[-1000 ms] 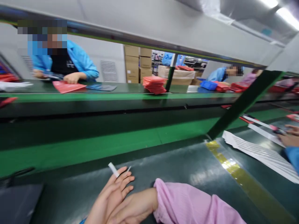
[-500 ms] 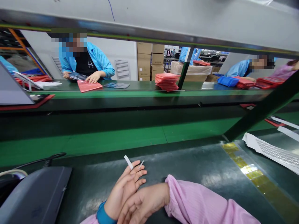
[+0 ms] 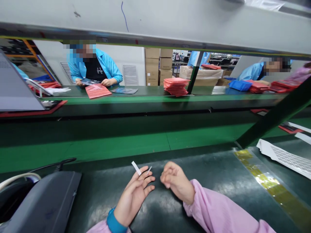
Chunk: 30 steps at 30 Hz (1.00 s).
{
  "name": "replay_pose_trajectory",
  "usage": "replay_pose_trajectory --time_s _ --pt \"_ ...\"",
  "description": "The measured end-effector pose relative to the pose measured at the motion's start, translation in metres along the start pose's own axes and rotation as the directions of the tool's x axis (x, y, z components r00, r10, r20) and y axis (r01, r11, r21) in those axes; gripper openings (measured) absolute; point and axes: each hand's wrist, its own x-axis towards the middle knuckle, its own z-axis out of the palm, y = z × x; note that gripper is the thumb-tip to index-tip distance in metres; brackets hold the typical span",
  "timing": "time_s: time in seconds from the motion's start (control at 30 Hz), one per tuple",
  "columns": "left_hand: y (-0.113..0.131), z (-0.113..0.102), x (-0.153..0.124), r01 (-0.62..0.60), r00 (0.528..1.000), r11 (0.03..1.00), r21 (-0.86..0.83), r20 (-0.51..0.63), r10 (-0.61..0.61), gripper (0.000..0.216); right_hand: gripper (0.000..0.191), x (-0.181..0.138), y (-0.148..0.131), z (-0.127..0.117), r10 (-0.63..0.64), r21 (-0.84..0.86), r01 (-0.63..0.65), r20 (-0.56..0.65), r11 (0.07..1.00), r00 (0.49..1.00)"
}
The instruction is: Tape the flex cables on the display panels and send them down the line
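Observation:
My left hand [image 3: 134, 194] lies low over the dark green bench with its fingers stretched out. Two small white strips [image 3: 136, 168] stick to its fingertips and stand up from them. My right hand [image 3: 175, 181], in a pink sleeve, hovers just right of it with fingers curled into a loose fist; nothing shows inside it. The two hands are apart by a small gap.
A grey laptop-like device [image 3: 41, 204] with cables lies at the lower left. A white label sheet [image 3: 284, 158] and a yellow tape line [image 3: 257, 174] lie to the right. Across the green conveyor [image 3: 121, 145], people in blue coats handle red pouches [image 3: 176, 86].
My right hand has lifted off my left wrist and moved right and forward, curling its fingers. The left hand stays spread with the strips. The view has tilted slightly down and left.

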Motion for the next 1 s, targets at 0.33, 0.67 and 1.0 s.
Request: replay_pose_trajectory --time_s 0.33,0.67,1.0 --pt "0.003 0.006 0.0 0.011 0.999 1.0 -0.009 -0.034 -0.012 0.036 0.039 0.001 -0.039 -0.067 -0.195 -0.123 0.164 -0.32 0.979 0.927" --pt "0.013 0.017 0.003 0.071 0.984 0.997 0.03 -0.164 -0.065 0.04 0.036 0.007 -0.037 -0.054 -0.163 -0.216 0.102 -0.285 0.971 0.945" --pt "0.016 0.023 0.001 0.087 0.981 0.995 0.041 -0.176 -0.078 0.037 0.039 0.008 -0.035 -0.059 -0.12 -0.114 0.091 -0.279 0.989 0.953"
